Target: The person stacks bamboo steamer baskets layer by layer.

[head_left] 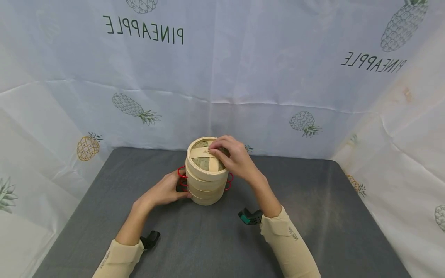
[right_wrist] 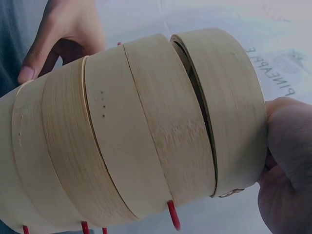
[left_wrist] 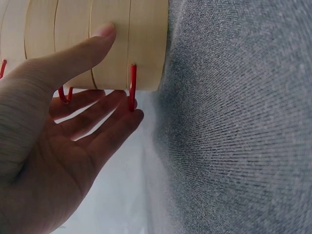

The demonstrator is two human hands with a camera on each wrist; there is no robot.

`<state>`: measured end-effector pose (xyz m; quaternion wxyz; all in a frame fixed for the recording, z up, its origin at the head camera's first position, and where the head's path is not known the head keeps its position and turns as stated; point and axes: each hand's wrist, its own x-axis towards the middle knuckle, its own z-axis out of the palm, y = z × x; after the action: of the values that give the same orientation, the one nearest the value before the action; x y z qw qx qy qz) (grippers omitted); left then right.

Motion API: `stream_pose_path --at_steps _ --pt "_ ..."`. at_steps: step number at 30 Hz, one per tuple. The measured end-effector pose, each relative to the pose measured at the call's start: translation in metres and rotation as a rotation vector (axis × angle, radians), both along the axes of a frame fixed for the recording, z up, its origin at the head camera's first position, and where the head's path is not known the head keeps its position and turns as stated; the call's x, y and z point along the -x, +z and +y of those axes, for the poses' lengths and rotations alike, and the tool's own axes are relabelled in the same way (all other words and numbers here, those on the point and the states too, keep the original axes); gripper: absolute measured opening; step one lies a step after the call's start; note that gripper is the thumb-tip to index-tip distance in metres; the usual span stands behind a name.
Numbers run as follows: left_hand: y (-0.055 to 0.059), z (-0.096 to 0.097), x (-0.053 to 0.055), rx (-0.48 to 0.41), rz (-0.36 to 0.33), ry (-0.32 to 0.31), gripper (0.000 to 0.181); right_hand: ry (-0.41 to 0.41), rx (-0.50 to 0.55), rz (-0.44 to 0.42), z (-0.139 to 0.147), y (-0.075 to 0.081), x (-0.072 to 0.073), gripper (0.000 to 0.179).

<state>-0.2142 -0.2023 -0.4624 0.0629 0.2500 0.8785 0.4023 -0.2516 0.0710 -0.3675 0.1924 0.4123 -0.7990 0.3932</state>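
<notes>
A stacked bamboo steamer (head_left: 206, 184) with red handles (head_left: 182, 172) stands on the dark table, towards its back edge. My left hand (head_left: 166, 189) steadies its left side; in the left wrist view the thumb (left_wrist: 92, 48) lies along the lower tiers and the fingers reach behind by the red handles. From above, my right hand (head_left: 234, 156) pinches the small loop at the middle of the woven steamer lid (head_left: 201, 154). The right wrist view shows the lid (right_wrist: 224, 107) tilted, with a dark gap between it and the top tier on one side. The inside is hidden.
The grey table (head_left: 194, 247) stretches around the steamer. Behind and at both sides hangs a pale curtain (head_left: 243, 77) printed with pineapples. Black wrist devices (head_left: 251, 217) sit by both sleeves.
</notes>
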Motion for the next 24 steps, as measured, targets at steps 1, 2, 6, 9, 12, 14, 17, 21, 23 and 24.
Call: stream_pose_path --at_steps 1,2,6,9,12,14,17,21,23,24 --pt "0.0002 0.0000 -0.0001 0.001 -0.002 0.001 0.063 0.002 -0.002 -0.002 -0.0007 -0.0001 0.0000 0.009" --pt "0.0003 0.0001 -0.0001 0.002 -0.003 0.002 0.065 0.003 -0.005 -0.004 -0.0014 -0.0002 0.0000 0.009" --pt "0.0001 -0.0003 0.0006 0.001 -0.001 -0.001 0.068 0.000 -0.022 -0.020 -0.0034 -0.0006 0.0003 0.010" --pt "-0.0004 -0.0005 0.0009 -0.001 -0.004 0.000 0.069 -0.005 -0.030 -0.025 -0.0044 -0.0001 0.0003 0.010" --pt "-0.0008 -0.0013 0.0006 0.004 -0.003 0.001 0.069 -0.007 -0.037 -0.028 -0.0051 0.0004 0.0002 0.010" --pt "-0.0008 -0.0016 0.0007 0.006 -0.004 -0.001 0.069 -0.009 -0.042 -0.030 -0.0054 0.0003 0.0005 0.010" --pt "-0.0002 -0.0018 0.0004 0.007 -0.005 -0.004 0.068 -0.013 -0.047 -0.034 -0.0056 0.0000 0.0006 0.011" --pt "0.0002 -0.0020 0.0001 0.007 -0.007 -0.003 0.069 -0.022 -0.050 -0.033 -0.0059 0.0005 0.0000 0.011" --pt "-0.0001 -0.0020 0.0004 0.007 -0.006 -0.005 0.070 -0.025 -0.051 -0.030 -0.0059 0.0010 -0.0005 0.011" --pt "-0.0001 -0.0020 0.0005 0.006 -0.006 -0.006 0.070 -0.026 -0.049 -0.031 -0.0059 0.0013 -0.0008 0.011"
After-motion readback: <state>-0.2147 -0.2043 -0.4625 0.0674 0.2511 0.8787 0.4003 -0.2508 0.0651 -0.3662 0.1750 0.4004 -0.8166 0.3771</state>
